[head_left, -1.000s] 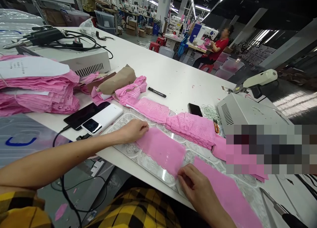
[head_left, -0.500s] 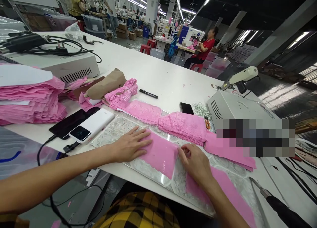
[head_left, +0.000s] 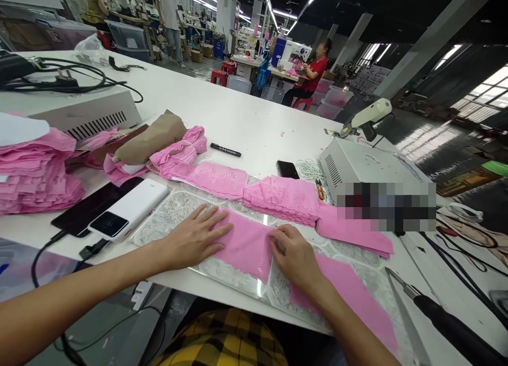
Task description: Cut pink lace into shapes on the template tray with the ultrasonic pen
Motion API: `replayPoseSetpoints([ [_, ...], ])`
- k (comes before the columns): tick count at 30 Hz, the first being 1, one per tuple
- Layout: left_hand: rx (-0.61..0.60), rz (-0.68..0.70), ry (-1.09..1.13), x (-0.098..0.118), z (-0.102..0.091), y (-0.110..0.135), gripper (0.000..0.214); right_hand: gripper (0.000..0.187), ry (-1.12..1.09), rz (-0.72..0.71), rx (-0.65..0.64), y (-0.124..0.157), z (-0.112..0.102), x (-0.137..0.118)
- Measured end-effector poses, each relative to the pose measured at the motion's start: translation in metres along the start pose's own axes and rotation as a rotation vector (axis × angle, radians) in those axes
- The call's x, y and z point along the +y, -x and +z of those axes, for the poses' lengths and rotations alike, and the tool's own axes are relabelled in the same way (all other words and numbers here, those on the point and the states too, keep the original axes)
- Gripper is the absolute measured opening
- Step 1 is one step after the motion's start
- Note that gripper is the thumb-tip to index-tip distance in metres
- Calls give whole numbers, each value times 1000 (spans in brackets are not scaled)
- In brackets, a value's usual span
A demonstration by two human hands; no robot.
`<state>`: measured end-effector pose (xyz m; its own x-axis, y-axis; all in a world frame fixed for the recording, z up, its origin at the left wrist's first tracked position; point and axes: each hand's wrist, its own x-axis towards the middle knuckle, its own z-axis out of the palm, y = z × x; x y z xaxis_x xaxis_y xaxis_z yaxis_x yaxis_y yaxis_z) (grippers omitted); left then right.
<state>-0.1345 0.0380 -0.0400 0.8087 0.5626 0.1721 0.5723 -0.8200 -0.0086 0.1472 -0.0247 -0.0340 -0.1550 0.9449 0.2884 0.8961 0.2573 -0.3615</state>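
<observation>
As left hand (head_left: 194, 238), now flattened, fingers spread, seemingly steadies cloth (head_left: 248, 243), right hand (head_left: 296, 252) curls fingers at its edge, grip unclear.

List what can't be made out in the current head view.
Head view:
Middle pink panel, left edge: partly under left hand.
Right hand, pinching panel or not: hidden by curled fingers.
Right grey box, lower part: masked by pixelation.
Black pen, lettering: too small.
Black handle, end: cut off by frame.

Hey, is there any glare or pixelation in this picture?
Head view: bright glare streaks on the glossy grey-white board, above and below the flat pink fabric piece; head view: mosaic blocks overlapping the grey vented metal box.
</observation>
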Motion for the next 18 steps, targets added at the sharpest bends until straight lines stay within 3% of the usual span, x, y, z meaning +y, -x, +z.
replayPoseSetpoints([
  [5,16,-26,-32,-5,4,4,47,23,8,-6,51,13,-2,-3],
  [9,47,28,-37,0,-2,1,47,21,-79,24,152,31,-19,7],
  [13,55,209,25,25,-15,-22,41,21,-108,230,338,70,-47,30],
  [18,25,461,200,70,-14,-82,35,26,-90,583,505,139,-67,51],
])
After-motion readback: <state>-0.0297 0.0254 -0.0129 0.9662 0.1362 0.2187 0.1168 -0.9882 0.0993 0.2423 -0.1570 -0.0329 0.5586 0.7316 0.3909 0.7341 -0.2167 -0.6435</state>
